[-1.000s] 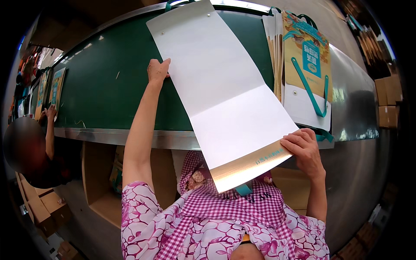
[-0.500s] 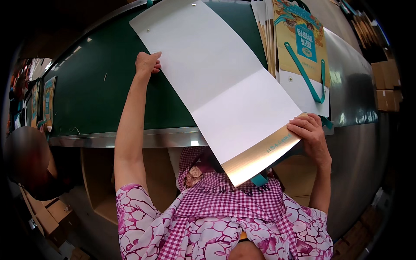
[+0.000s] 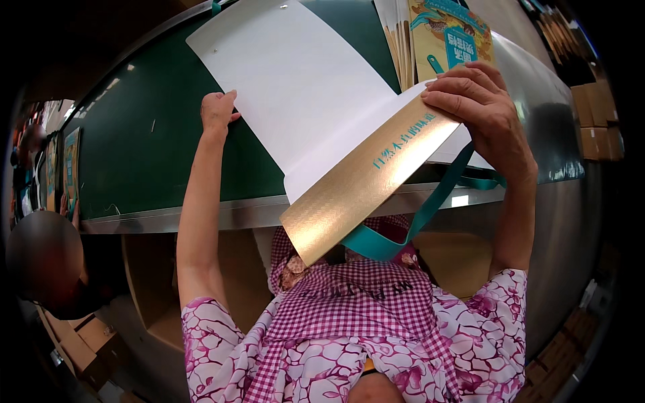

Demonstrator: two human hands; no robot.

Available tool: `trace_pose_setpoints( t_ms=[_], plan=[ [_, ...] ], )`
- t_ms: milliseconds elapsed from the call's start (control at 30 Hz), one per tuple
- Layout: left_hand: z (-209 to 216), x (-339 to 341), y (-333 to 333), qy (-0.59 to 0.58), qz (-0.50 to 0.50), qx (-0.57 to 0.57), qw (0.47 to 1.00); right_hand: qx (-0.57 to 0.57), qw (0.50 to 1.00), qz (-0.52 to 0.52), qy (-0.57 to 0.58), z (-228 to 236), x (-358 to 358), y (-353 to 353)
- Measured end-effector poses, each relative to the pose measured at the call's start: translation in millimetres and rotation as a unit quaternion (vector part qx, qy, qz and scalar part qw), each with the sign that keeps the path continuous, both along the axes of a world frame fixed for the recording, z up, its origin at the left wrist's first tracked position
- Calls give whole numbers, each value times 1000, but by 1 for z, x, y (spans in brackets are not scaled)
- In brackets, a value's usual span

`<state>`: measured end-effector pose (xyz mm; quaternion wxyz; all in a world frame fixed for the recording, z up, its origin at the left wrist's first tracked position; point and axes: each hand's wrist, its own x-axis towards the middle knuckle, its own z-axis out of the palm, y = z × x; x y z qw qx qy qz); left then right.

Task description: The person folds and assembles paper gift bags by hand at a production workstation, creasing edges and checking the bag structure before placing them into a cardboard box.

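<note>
A long folding cardboard sheet [image 3: 302, 87], white inside and gold outside, lies slantwise over the table. Its near end is lifted and bent up at a crease, so a gold flap [image 3: 366, 191] with teal lettering faces me. From that flap hangs a teal ribbon handle [image 3: 383, 248]. My left hand [image 3: 218, 114] pinches the sheet's left edge, partway toward the far end. Over the upper right corner of the gold flap, my right hand [image 3: 484, 111] is closed, thumb hidden behind it. Two small metal studs show near the sheet's far end.
Several similar printed gold cardboard pieces [image 3: 447, 40] are stacked at the far right. The green tabletop [image 3: 144, 161] has a metal front edge [image 3: 168, 220]. Below stands an open cardboard box [image 3: 154, 289]. A person [image 3: 47, 262] is at the left; brown boxes [image 3: 598, 121] stand right.
My right hand has raised the near end and moved it up and away from me, folding it over at the crease. The ribbon handle now hangs in full view. My left hand shifted slightly.
</note>
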<state>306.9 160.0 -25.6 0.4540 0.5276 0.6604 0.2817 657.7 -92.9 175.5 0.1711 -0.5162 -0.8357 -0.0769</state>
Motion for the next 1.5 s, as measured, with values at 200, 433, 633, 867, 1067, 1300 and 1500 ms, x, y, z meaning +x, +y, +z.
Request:
trace_pose_setpoints(
  t_ms=[200, 433, 633, 867, 1067, 1300, 1500],
  plan=[
    [1, -10, 6, -39, 27, -58, 997, -77, 995, -30, 59, 7, 28, -22],
    [-7, 13, 42, -214, 69, -81, 971, -111, 974, -106, 168, -11, 58, -89],
    [17, 20, 38, -483, 43, -114, 867, -102, 973, -116, 172, -8, 54, -91],
    [78, -31, 7, -476, -3, 166, 864, -2, 999, -31, 32, -9, 48, -14],
    [121, -119, -61, -473, 107, 198, 852, 176, 983, 3, -52, -45, 51, 113],
    [122, -74, -167, -394, 232, 252, 853, 124, 986, -48, -96, -26, 40, 291],
    [77, -37, -248, -413, 343, 204, 819, 91, 981, -12, 171, 27, -80, 198]
  ],
)
